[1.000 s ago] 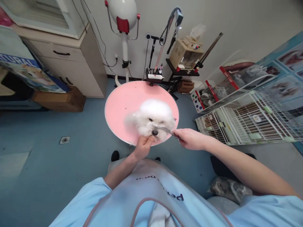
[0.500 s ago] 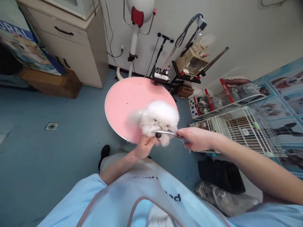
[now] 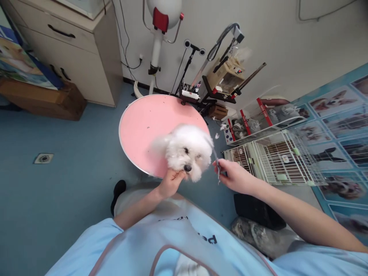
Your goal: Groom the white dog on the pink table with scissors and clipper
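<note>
A fluffy white dog [image 3: 188,143] is on the round pink table [image 3: 143,115], its head at the near right rim and its face turned up toward me. My left hand [image 3: 170,183] is closed on the fur under the dog's chin, just below its black nose. In my right hand [image 3: 234,175] are metal scissors [image 3: 217,165], held beside the right side of the dog's head. Their blades are smeared by motion and point up, along the fur's edge; whether they touch it I cannot tell.
Tufts of cut fur [image 3: 217,135] hang in the air right of the dog. Behind the table stand a white dryer on a post [image 3: 156,46] and a tool tray [image 3: 189,94]. A wire cage [image 3: 276,157] is at the right, a cabinet [image 3: 66,50] at the back left.
The scissors have left the dog's muzzle, moving right and swinging from pointing left to pointing up. Fur tufts now fly at the right. My left hand keeps its hold under the chin.
</note>
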Available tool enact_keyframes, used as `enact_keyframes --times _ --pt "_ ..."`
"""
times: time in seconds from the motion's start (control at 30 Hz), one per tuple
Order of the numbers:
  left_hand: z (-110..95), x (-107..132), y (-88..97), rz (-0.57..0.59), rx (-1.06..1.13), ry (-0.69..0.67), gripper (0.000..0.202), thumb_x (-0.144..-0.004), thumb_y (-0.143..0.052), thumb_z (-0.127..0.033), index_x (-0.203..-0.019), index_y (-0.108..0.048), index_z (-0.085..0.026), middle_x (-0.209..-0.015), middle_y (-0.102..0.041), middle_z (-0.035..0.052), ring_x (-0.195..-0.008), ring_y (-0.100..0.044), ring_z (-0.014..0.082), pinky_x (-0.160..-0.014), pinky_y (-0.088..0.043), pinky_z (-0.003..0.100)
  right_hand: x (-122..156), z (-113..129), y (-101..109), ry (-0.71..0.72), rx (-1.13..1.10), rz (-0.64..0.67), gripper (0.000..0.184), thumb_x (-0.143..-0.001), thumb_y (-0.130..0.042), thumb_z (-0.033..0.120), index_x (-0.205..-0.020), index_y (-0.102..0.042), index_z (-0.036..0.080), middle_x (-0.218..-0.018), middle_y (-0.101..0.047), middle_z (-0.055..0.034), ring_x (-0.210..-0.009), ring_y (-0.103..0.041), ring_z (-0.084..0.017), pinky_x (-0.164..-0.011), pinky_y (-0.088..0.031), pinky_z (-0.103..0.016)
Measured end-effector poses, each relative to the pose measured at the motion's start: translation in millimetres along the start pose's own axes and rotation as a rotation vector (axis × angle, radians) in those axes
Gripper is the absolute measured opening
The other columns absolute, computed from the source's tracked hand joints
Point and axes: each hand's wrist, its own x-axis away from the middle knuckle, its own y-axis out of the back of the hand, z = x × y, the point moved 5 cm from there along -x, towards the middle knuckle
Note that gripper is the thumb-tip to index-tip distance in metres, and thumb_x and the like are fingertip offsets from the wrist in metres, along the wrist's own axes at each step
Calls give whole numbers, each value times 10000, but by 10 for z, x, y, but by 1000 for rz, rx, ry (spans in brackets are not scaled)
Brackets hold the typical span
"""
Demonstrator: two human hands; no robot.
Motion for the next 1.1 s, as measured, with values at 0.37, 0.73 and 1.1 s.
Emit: enact_keyframes --times 0.37,0.73,1.1 --pt "-7 -6 -38 18 -71 -12 412 -816 -556 -453 -559 -625 -139 -572 -587 49 -583 -524 144 -572 -418 258 49 -58 -157 23 338 202 272 -739 -497 98 -1002 -531 157 -946 -659 -95 -828 -621 -205 -667 -390 -273" --pt "-98 3 -67 42 -119 -68 403 -843 -526 -422 -563 -618 -147 -536 -560 34 -543 -498 133 -538 -413 245 2 81 3 52 322 306 198 -695 -500 68 -849 -508 193 -805 -645 -61 -721 -594 -186 -606 -353 -260" --pt "-149 13 -86 108 -117 -94 374 -856 -504 -372 -577 -615 -149 -582 -612 48 -573 -552 141 -553 -444 236 -60 352 337 13 364 428 183 -643 -550 62 -757 -527 204 -706 -625 -32 -615 -559 -158 -544 -322 -248"
